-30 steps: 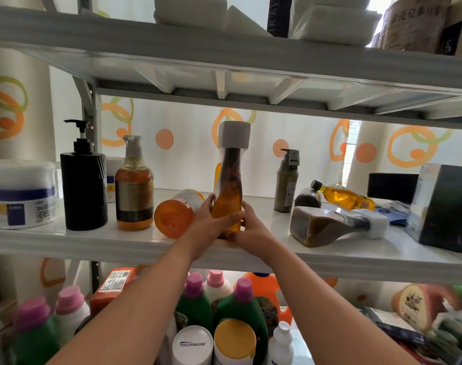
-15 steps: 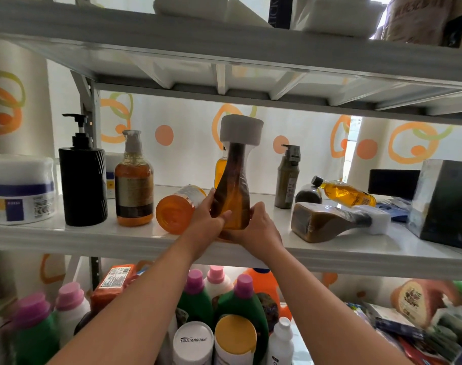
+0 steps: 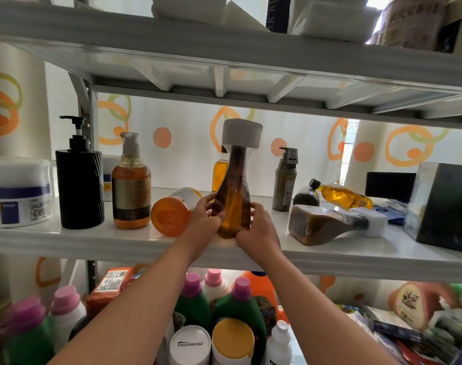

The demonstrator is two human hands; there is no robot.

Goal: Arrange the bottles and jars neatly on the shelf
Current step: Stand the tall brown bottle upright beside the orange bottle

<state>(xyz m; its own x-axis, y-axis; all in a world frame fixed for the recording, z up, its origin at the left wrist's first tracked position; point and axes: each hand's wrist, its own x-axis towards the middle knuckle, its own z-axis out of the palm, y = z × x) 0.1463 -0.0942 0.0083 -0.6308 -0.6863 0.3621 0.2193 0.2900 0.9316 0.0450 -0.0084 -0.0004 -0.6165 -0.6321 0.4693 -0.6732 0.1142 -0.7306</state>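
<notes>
Both hands grip the base of a tall amber bottle (image 3: 235,196) with a wide grey cap, upright near the front of the middle shelf (image 3: 93,239). My left hand (image 3: 204,219) wraps its left side, my right hand (image 3: 257,227) its right side. An orange jar (image 3: 172,214) lies on its side just left of my left hand. A second wrapped brown bottle (image 3: 327,223) lies on its side to the right. A black pump bottle (image 3: 79,180) and an amber pump bottle (image 3: 131,188) stand upright at the left. A small yellow bottle (image 3: 343,194) lies tilted behind.
A white tub (image 3: 17,191) stands at the far left, an olive pump bottle (image 3: 285,183) at the back, a dark box (image 3: 440,204) at the right. The upper shelf (image 3: 224,46) hangs close above. Below stand several detergent bottles (image 3: 240,309).
The amber bottle has tilted slightly with its cap leaning right, and my hands have shifted a little on its base. The view has dipped and moved closer.
</notes>
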